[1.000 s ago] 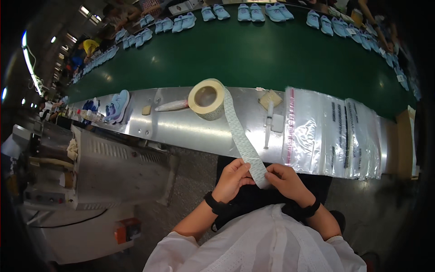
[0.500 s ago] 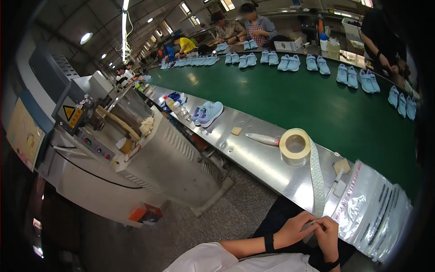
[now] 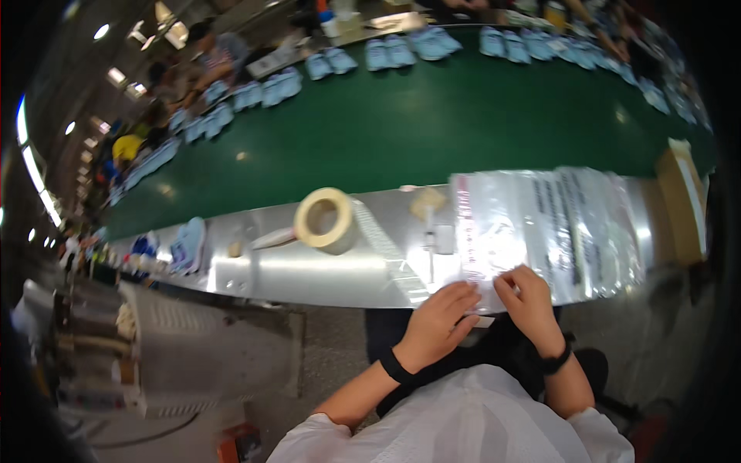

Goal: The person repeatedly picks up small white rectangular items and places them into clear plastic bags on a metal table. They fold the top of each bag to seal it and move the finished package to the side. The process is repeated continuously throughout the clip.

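My left hand (image 3: 441, 326) lies at the near left corner of a stack of clear plastic bags (image 3: 502, 220), its fingers stretched out and its thumb apart. A small white piece (image 3: 484, 322) shows just beyond that thumb; whether it is attached to anything is unclear. Over the same near edge, my right hand (image 3: 532, 305) has bent fingers, with thumb and forefinger apart on the plastic. No held object can be made out in either hand. From a cream roll of labels (image 3: 324, 219), a pale backing strip (image 3: 386, 251) runs across the metal ledge toward my left hand.
Left of the roll lies a knife-like tool (image 3: 274, 238). A beige block (image 3: 427, 203) and a small white brush-like tool (image 3: 431, 258) sit beside the bags. A cardboard box (image 3: 679, 204) stands at right. Light-blue shoes (image 3: 390, 52) line the green belt's (image 3: 463, 116) far side.
The view has swung right. My hands, previously together at the end of the label strip, are now apart on the near edge of the plastic bags.
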`<state>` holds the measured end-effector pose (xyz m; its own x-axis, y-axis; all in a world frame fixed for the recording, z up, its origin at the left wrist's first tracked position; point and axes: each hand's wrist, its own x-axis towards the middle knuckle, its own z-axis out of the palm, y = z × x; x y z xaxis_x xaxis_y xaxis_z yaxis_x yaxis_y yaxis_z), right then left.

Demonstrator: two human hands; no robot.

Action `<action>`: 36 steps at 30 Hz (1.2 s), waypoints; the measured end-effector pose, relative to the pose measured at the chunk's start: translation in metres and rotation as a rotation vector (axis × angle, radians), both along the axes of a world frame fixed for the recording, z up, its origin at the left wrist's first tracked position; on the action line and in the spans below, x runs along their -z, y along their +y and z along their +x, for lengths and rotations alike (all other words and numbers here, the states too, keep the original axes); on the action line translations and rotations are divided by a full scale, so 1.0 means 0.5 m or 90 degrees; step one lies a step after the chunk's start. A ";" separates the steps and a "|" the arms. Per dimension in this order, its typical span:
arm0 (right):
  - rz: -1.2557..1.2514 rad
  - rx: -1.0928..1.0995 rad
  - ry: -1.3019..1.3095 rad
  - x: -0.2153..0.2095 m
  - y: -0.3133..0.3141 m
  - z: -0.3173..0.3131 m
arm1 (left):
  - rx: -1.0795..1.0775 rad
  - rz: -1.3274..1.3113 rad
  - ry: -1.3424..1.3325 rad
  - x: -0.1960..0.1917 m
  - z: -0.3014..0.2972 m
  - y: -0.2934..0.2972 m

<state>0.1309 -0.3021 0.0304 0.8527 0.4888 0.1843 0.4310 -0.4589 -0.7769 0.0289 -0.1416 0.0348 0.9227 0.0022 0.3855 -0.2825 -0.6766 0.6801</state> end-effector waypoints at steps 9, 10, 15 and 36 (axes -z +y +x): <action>-0.239 0.199 -0.308 0.102 0.003 0.055 | 0.087 0.190 0.121 0.042 0.019 -0.029; -0.135 0.206 -0.236 0.095 -0.003 0.059 | 0.085 0.052 0.227 0.028 0.023 -0.015; 0.231 0.162 0.151 0.059 -0.039 0.070 | 0.231 -0.878 0.297 -0.014 0.129 -0.003; -0.005 0.046 -0.151 0.046 -0.083 0.056 | 0.046 -0.707 0.327 -0.052 0.121 -0.042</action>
<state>0.1588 -0.3437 0.0074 0.8188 0.4311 0.3791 0.5666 -0.5009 -0.6543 0.0892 -0.1629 0.0608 0.9786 0.0404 -0.2017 0.1755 0.3473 0.9212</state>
